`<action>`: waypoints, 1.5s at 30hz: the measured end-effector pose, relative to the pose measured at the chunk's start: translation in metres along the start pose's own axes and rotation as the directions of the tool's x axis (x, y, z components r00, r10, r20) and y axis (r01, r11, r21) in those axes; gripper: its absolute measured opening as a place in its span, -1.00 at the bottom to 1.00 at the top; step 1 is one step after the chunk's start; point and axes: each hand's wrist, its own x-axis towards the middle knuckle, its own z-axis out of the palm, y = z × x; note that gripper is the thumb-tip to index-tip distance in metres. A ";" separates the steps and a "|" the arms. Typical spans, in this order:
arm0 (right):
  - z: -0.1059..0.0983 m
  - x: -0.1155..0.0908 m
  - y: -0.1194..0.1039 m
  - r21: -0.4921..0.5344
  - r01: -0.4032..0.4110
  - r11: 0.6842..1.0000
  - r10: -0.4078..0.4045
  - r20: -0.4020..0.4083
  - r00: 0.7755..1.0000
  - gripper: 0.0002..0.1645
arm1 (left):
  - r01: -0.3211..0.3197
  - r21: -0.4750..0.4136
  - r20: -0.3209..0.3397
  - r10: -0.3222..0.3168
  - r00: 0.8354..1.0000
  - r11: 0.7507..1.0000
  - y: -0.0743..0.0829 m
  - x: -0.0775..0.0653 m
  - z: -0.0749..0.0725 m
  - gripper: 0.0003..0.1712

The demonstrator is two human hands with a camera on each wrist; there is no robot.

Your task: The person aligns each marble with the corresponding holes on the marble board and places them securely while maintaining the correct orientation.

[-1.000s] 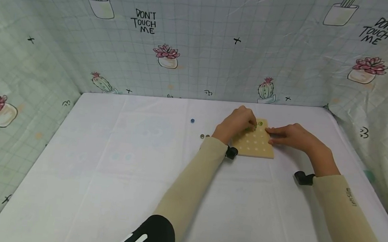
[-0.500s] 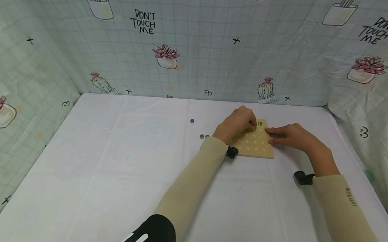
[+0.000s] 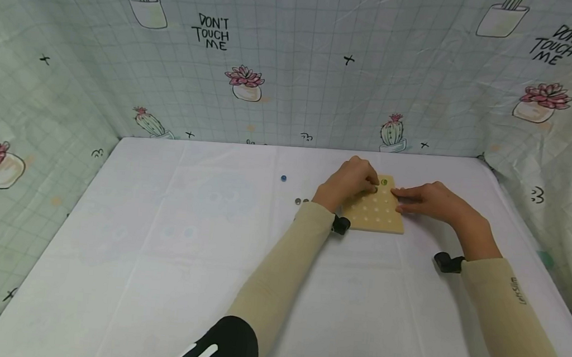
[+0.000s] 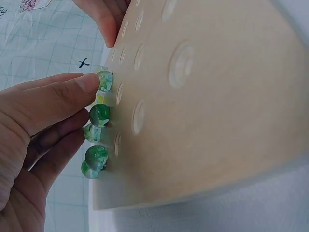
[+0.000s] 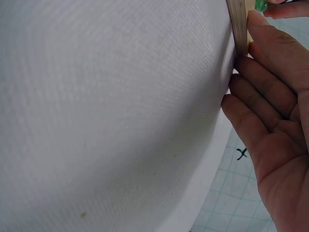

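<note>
My left hand [image 3: 348, 182] is over the far left part of a pale wooden board [image 3: 378, 222] with rows of round hollows. Its thumb and fingers pinch a clear green-swirled marble [image 4: 104, 80] just at the board's surface. Several more green marbles [image 4: 96, 157] sit in hollows along the outer row, beside the left fingers. At the board's right edge rests my right hand [image 3: 430, 202], its thumb and fingertips against the rim. In the right wrist view, the right thumb [image 5: 270, 34] lies by the board's wooden side, the other fingers low near the white cloth.
A blue marble [image 3: 283, 178] lies on the white tabletop [image 3: 184, 260], left of the board. Nearer the left wrist are a couple of dark marbles [image 3: 297, 201], partly covered by the sleeve. A printed curtain [image 3: 293, 89] stands behind the table.
The left fingers shift very slightly at the marble on the board. The right hand and the board stay where they were.
</note>
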 end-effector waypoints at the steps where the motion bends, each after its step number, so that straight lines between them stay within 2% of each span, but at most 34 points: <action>1: 0.000 0.000 0.000 0.000 0.001 1.000 -0.001 -0.002 1.000 -0.28 | -0.008 -0.001 -0.006 0.008 1.000 1.000 0.000 -0.001 -0.001 -0.77; 9: 0.000 -0.001 0.000 -0.001 0.010 1.000 -0.010 -0.015 1.000 -0.29 | -0.091 0.011 -0.015 0.092 0.996 0.996 -0.001 -0.009 -0.011 -0.75; 14: -0.001 0.000 0.000 -0.021 -0.001 1.000 0.001 -0.006 1.000 -0.30 | -0.069 0.060 0.022 0.068 0.997 0.996 -0.005 -0.017 -0.028 -0.71; 17: -0.001 0.000 0.000 -0.024 -0.018 1.000 0.018 0.002 1.000 -0.29 | -0.068 0.077 0.030 0.066 0.997 0.995 -0.013 -0.024 -0.038 -0.72; 23: -0.001 -0.004 0.002 -0.013 -0.029 1.000 0.029 0.005 1.000 -0.26 | -0.113 0.098 -0.023 0.116 0.993 0.989 -0.036 -0.044 -0.053 -0.73; 27: -0.002 -0.005 0.002 -0.022 -0.024 0.999 0.024 -0.007 1.000 -0.29 | -0.113 0.087 -0.045 0.118 0.992 0.990 -0.050 -0.056 -0.061 -0.72; 32: -0.002 -0.005 0.001 -0.020 -0.019 1.000 0.019 -0.008 1.000 -0.30 | -0.086 0.076 -0.048 0.090 0.995 0.993 -0.067 -0.070 -0.072 -0.71; 39: -0.001 -0.001 0.000 -0.019 -0.006 1.000 0.006 0.005 1.000 -0.32 | 0.019 0.074 -0.047 -0.016 0.999 0.997 -0.096 -0.095 -0.083 -0.73; 42: 0.000 -0.001 -0.001 -0.021 0.000 1.000 0.000 0.005 1.000 -0.32 | 0.042 0.066 -0.048 -0.039 0.998 0.997 -0.109 -0.104 -0.086 -0.74; 45: 0.000 -0.001 -0.002 -0.023 -0.003 1.000 0.003 0.006 1.000 -0.32 | 0.039 0.084 -0.039 -0.036 0.999 0.996 -0.119 -0.110 -0.087 -0.75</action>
